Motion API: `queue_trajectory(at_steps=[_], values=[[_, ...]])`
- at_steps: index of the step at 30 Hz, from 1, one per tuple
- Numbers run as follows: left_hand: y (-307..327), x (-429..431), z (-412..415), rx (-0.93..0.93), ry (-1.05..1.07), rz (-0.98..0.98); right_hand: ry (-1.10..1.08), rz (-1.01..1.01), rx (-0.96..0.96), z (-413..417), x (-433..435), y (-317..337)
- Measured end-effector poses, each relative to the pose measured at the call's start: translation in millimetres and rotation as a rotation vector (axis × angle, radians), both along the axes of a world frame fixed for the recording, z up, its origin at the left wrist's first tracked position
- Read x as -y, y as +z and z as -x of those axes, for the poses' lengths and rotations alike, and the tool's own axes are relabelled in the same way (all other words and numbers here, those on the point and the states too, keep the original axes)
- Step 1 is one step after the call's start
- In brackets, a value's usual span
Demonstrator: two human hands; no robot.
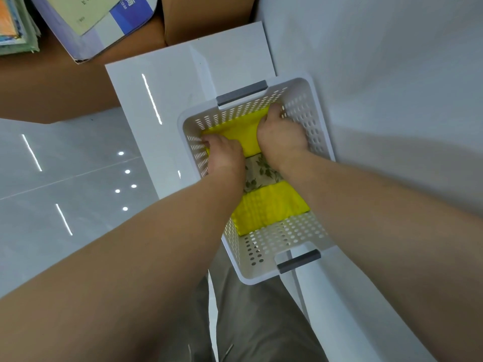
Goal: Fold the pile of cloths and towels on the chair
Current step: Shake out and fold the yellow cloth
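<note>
Two hands work inside the white perforated plastic basket with grey handles: the left hand and the right hand curl their fingers over opposite ends of the far folded yellow cloth, gripping it. Nearer the person lie a folded leaf-print cloth and a second folded yellow cloth. Print on the blue-and-white box is illegible.
</note>
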State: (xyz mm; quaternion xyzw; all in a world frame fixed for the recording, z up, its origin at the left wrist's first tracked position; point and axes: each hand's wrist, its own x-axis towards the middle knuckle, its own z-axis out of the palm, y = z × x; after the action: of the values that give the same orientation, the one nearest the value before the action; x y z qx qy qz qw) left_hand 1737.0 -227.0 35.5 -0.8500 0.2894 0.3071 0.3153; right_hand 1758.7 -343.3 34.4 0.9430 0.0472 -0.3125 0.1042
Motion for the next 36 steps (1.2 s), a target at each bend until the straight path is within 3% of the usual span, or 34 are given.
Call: queue_trajectory(at_steps=[4, 7, 11, 14, 19, 24, 27, 31, 36], values=[[-8, 0, 2, 0.053, -0.048, 0.152, 0.109, 0.020, -0.008, 1, -2, 6], [-13, 5, 0, 0.000, 0.079, 0.159, 0.145, 0.063, -0.027, 0, -3, 7], [-14, 10, -4, -0.075, 0.220, 0.098, -0.099, 0.037, -0.182, 0, -5, -18], [5, 6, -8, -0.137, 0.187, 0.005, -0.247, -0.011, -0.242, -2, -3, -20], [80, 0, -12, -0.275, 0.020, -0.018, -0.088, -0.106, -0.136, 13, 1, 43], [181, -19, 3, -0.352, -0.001, 0.215, -0.576, -0.304, -0.133, 65, -10, 131], [220, -44, 7, -0.328, 0.105, 0.395, -0.925, -0.413, -0.101, 98, -25, 170], [239, -79, 18, -0.348, 0.270, 0.580, -1.414, -0.668, -0.047, 134, -43, 209], [255, -108, 40, -0.415, 0.152, 0.718, -1.841, -0.849, 0.186, 185, -74, 250]])
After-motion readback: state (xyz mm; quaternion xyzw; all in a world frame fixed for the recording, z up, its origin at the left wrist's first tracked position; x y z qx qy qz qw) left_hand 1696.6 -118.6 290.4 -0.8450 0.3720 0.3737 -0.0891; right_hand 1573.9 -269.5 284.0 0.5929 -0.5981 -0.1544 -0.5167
